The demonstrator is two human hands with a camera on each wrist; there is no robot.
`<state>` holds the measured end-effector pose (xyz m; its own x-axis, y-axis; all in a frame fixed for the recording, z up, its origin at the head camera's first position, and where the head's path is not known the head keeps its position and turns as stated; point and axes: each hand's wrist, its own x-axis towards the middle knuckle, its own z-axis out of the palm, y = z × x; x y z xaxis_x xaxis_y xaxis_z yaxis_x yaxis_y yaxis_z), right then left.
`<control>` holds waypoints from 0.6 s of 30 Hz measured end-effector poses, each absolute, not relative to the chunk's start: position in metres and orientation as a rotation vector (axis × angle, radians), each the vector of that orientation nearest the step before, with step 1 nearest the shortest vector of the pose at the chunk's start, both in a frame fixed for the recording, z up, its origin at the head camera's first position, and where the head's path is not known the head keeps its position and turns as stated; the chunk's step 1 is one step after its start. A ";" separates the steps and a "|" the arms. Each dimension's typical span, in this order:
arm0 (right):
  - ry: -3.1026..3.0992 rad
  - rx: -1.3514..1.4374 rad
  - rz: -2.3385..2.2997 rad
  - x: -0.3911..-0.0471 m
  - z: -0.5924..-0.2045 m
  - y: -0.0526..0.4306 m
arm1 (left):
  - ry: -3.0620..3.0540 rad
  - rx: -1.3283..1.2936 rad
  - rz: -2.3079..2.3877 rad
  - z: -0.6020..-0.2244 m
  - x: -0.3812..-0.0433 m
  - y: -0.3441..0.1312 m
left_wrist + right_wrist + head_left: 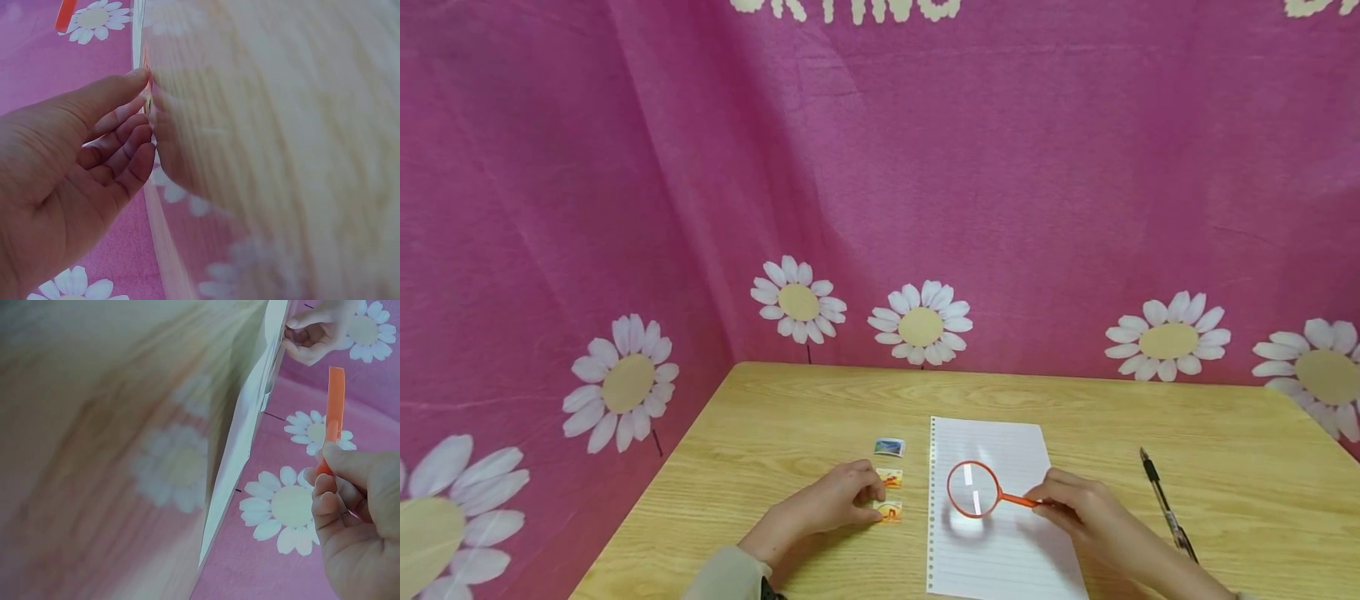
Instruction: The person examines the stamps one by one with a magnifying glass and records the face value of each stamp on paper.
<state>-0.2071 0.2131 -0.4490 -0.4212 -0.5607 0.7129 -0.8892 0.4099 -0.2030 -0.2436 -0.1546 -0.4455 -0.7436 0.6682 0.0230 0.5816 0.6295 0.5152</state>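
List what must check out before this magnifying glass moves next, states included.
1. Magnifying glass gripped by right hand: ok.
2. Lens raised off lined sheet: ok.
3. Lens over a card: not ok, over the sheet in the head view.
4. Top card uncovered: ok.
5. Bottom card clear of left hand: not ok, hand at its edge.
6. Pen off the sheet: ok.

We see a red-orange magnifying glass [1000, 495], its clear round lens [973, 490] raised above lined paper [1000, 562], handle [1017, 500] rightward; left of the sheet, two small yellow-orange picture cards [892, 510] lie flat, one nearer us.
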 end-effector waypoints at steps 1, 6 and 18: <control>-2.118 1.230 0.777 -0.207 -0.449 0.212 | 2.675 1.034 0.759 -0.445 -0.244 -0.154; -2.125 1.244 0.783 -0.208 -0.448 0.205 | 2.666 1.014 0.763 -0.444 -0.244 -0.154; -2.092 1.310 0.847 -0.210 -0.449 0.190 | 2.666 1.033 0.767 -0.444 -0.243 -0.153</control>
<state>-0.2099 0.1900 -0.4494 -0.3927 -0.5843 0.7102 -0.9139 0.3347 -0.2299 -0.2435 -0.1531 -0.4443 -0.7421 0.6701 0.0165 0.5765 0.6255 0.5257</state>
